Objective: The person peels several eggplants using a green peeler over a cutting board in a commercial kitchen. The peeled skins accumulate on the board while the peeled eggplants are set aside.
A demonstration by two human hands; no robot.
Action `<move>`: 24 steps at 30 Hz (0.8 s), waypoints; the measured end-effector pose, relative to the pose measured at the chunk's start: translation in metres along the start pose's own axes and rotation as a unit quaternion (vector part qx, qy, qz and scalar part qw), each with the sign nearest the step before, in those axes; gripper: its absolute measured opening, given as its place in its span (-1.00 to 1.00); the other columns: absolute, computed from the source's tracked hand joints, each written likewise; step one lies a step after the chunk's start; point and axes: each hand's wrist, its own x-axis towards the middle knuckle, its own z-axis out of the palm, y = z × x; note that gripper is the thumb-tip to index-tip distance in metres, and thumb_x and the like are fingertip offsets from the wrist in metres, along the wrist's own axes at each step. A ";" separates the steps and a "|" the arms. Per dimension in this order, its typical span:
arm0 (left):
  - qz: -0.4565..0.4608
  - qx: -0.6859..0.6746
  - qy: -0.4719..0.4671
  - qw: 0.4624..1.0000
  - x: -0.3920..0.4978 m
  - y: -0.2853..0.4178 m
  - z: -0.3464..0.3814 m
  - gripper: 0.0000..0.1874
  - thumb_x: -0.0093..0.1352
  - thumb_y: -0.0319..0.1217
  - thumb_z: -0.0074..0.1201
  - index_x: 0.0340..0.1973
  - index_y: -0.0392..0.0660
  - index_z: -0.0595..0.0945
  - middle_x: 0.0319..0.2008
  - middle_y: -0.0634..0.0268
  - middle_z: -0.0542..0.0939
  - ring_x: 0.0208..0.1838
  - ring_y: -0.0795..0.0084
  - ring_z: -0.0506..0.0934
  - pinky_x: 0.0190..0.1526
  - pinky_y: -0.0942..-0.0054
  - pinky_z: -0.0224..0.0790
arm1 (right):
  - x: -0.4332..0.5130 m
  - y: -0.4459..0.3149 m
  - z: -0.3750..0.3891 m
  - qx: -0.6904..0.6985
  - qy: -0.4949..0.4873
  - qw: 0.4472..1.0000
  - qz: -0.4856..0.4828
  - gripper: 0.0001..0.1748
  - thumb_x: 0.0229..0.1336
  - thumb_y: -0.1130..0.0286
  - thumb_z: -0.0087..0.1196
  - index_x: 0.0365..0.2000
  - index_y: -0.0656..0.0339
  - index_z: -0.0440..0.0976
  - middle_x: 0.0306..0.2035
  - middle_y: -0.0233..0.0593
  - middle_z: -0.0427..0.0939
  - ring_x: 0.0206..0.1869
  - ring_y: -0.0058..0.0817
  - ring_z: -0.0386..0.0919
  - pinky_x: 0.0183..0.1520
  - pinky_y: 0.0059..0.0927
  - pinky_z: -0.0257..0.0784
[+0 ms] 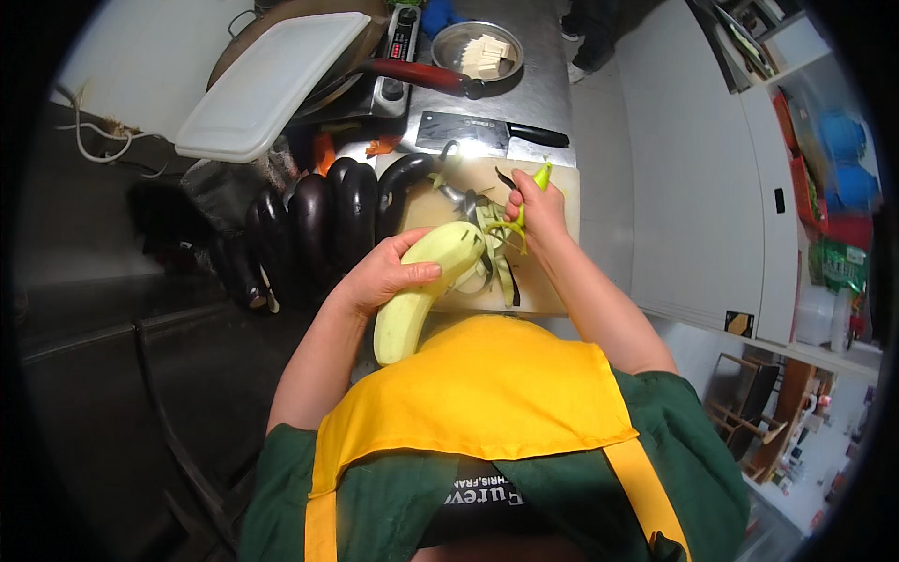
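My left hand (393, 274) grips a peeled, pale green eggplant (428, 281), tilted over the near left part of a white cutting board (555, 281). A few dark slivers of skin remain near its far end. In my right hand (537, 207) is a lime-green Y-shaped peeler (523, 218), its head close to that far end; whether the blade touches cannot be made out. Loose strips of dark and pale peel (502, 270) lie on the board beneath. Several unpeeled dark purple eggplants (355, 204) lie left of the board, and one (404, 183) rests partly on it.
A cleaver (463, 132) with a black handle lies beyond the board. Further back stands a metal bowl (516, 43) of white blocks. A wok with a red handle (421, 74) sits by an induction cooker (393, 91), under a white plastic lid (274, 84). Another person's legs (590, 35) show at the top.
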 end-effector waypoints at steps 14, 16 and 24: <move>-0.013 0.061 0.016 0.998 0.013 -0.001 0.000 -0.35 0.23 -0.31 0.28 0.18 -0.25 0.42 -0.09 0.26 0.59 -0.11 0.55 0.54 -0.05 0.53 0.40 | -0.013 -0.018 0.004 0.046 -0.021 0.994 -0.095 -0.74 0.20 0.29 0.13 -0.40 0.17 0.28 -0.65 -0.38 0.34 -0.68 -0.56 0.32 -0.59 -0.46 0.31; -0.034 0.021 0.020 0.999 0.014 -0.003 -0.004 -0.34 0.22 -0.30 0.29 0.19 -0.25 0.41 -0.09 0.25 0.59 -0.10 0.53 0.55 -0.04 0.53 0.41 | -0.009 -0.016 -0.002 0.057 0.035 0.997 -0.047 -0.74 0.20 0.29 0.13 -0.41 0.16 0.27 -0.65 -0.39 0.33 -0.68 -0.56 0.31 -0.58 -0.44 0.31; -0.064 -0.112 -0.026 0.991 0.025 -0.014 0.000 -0.35 0.17 -0.21 0.31 0.10 -0.22 0.43 -0.25 0.17 0.58 -0.42 0.29 0.58 -0.36 0.43 0.50 | -0.003 0.001 0.013 0.112 -0.038 0.991 -0.070 -0.73 0.19 0.30 0.12 -0.44 0.21 0.28 -0.64 -0.34 0.36 -0.68 -0.55 0.35 -0.61 -0.46 0.32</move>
